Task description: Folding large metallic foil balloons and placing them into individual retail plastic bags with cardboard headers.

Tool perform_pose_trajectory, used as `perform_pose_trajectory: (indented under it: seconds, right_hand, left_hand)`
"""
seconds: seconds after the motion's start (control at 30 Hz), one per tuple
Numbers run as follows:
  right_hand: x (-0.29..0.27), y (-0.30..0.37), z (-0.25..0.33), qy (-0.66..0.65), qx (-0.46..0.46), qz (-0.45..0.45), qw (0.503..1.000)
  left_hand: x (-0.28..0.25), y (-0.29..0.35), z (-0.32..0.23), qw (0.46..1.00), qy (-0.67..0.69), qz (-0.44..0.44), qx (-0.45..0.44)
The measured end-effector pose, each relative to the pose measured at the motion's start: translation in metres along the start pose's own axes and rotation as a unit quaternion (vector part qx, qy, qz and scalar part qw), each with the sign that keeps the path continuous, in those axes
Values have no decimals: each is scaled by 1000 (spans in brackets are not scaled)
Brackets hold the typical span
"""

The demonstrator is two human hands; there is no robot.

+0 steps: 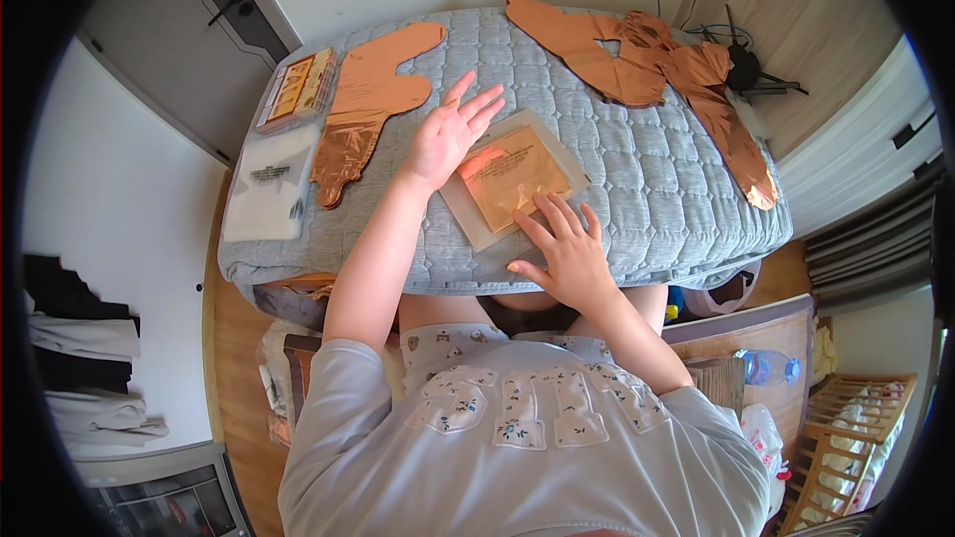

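A frosted plastic bag (pixel 460 213) lies flat on the quilted bed in front of me, with a folded copper-coloured foil sheet (pixel 502 174) showing in it. My left hand (pixel 450 142) is raised beside the bag's upper left edge, palm turned up, fingers apart and holding nothing. Across the lower right part of the bag rests my right hand (pixel 571 247), its fingers spread flat and the fingertips on the foil area. A flat copper foil balloon (pixel 383 75) lies to the left. On the far right is another uninflated copper foil balloon (pixel 637 65), partly crumpled.
White plastic packets (pixel 264 184) and a stack of flat boxes (pixel 295 89) sit along the bed's left side. A black device with antennas (pixel 746 68) stands at the back right with cables. The grey bed cover (pixel 637 179) is padded. A water bottle (pixel 768 368) lies lower right.
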State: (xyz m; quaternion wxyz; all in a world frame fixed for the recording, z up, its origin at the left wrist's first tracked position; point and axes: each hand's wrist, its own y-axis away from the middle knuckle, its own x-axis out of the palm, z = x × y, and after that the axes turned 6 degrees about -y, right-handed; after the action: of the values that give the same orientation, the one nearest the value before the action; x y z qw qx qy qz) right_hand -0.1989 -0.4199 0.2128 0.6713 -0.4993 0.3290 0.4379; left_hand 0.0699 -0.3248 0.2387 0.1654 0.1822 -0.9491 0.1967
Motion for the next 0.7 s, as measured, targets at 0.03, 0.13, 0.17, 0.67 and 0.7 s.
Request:
perform_pose_trajectory:
  seconds: [0.03,0.13,0.17,0.67,0.7]
  right_hand:
    - [-1,0,1,0,-5,5,1000]
    - [1,0,0,4,-11,-5,1000]
    - [1,0,-1,4,-10,-6,1000]
    - [3,0,2,-12,0,-11,1000]
    - [3,1,1,-9,2,-6,1000]
  left_hand:
    - [0,0,1,1000,-1,0,-1]
    - [8,-2,7,993,-109,23,-26]
    - [11,-1,11,990,-129,25,-53]
    - [23,-3,18,941,-323,53,-81]
    - [25,-1,19,930,-359,55,-62]
